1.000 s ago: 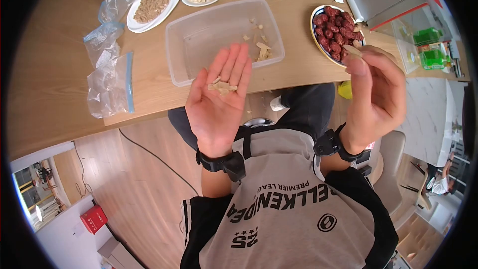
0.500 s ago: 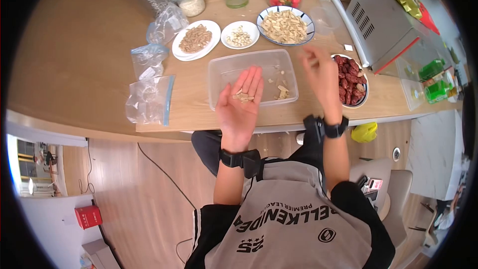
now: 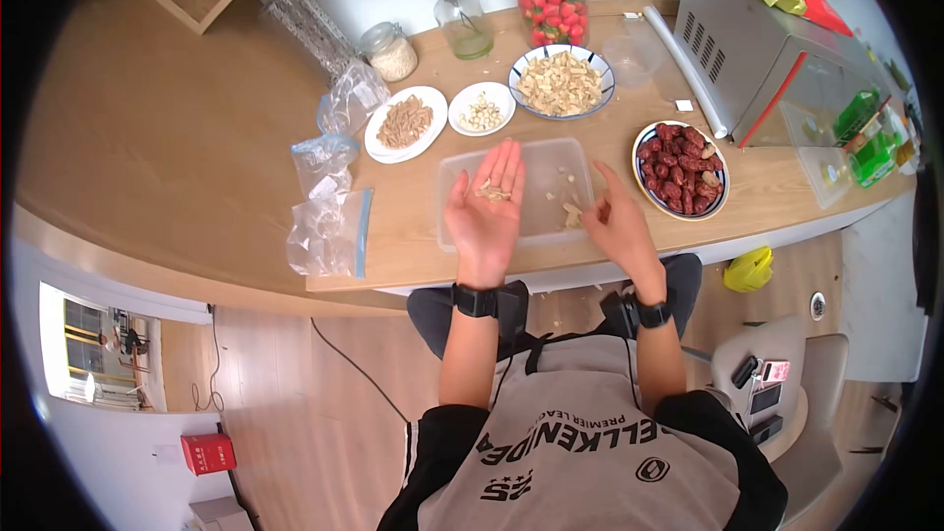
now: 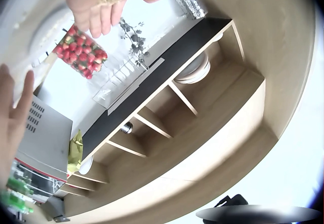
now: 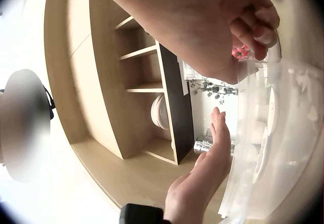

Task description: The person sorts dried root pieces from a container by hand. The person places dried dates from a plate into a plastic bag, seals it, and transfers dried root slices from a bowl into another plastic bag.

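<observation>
My left hand (image 3: 487,221) is palm up with its fingers straight, over the left part of a clear plastic container (image 3: 450,226). A few pale dried slices (image 3: 494,193) lie on its palm. At the container's right rim is my right hand (image 3: 624,231), its index finger and thumb apart and no slice visible between them. Inside the container, near that hand, a small group of similar slices (image 3: 571,215) lies in the right corner. In the right wrist view, the fingers (image 5: 264,34) of the right hand are bent above the container wall (image 5: 245,133).
Behind the container stand a plate of brown pieces (image 3: 405,125), a plate of whitish kernels (image 3: 482,116) and a bowl of pale slices (image 3: 560,82). A bowl of red dates (image 3: 680,169) is at right. Plastic bags (image 3: 324,236) lie left; a grey appliance (image 3: 733,39) stands back right.
The right hand, earlier raised near the dates pinching a pale slice, has come over to the container's right rim, and that slice no longer shows. The left palm still carries its slices.
</observation>
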Available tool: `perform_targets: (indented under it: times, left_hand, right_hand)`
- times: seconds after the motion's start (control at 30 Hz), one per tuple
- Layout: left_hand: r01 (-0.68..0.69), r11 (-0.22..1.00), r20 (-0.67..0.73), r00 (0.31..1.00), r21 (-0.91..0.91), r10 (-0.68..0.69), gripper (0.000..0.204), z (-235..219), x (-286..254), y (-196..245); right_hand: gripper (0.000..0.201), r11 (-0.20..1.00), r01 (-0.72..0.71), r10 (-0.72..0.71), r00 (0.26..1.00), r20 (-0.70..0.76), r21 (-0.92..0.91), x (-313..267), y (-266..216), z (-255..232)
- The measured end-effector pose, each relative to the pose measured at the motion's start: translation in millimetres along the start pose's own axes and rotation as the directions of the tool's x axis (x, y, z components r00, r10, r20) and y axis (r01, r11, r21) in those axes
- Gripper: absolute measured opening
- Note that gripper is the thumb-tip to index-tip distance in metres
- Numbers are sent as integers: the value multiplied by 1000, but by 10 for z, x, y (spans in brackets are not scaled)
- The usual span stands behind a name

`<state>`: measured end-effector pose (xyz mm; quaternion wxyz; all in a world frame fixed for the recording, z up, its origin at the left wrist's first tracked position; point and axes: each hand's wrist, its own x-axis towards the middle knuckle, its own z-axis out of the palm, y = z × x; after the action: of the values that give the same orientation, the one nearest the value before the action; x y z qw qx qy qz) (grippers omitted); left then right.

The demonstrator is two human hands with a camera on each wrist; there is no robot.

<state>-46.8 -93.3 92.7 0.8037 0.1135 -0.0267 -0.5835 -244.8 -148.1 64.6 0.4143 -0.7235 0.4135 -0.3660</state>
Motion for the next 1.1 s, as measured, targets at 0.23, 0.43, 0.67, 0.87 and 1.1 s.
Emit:
perform_targets:
  times: [0.23,0.43,0.67,0.87,1.1]
  left_hand:
    - [67,998,-17,998,-13,-67,61,-84,43,-84]
    - [60,997,46,997,44,-62,62,-138,46,-64]
    - [96,991,33,995,93,-99,61,-124,30,-100]
    - [117,988,-19,993,103,-115,62,-125,46,-104]
    - [106,994,-36,994,4,-106,59,-102,37,-79]
  right_hand:
    - [48,927,229,-295,933,-204,-296,-99,-340,-53]
    - [34,888,401,-397,915,63,-225,197,-573,442]
    - [15,900,382,-379,924,58,-207,335,-480,626]
    - [15,935,338,-334,941,54,-104,353,-518,595]
    - [13,972,231,-226,969,97,-39,318,-604,519]
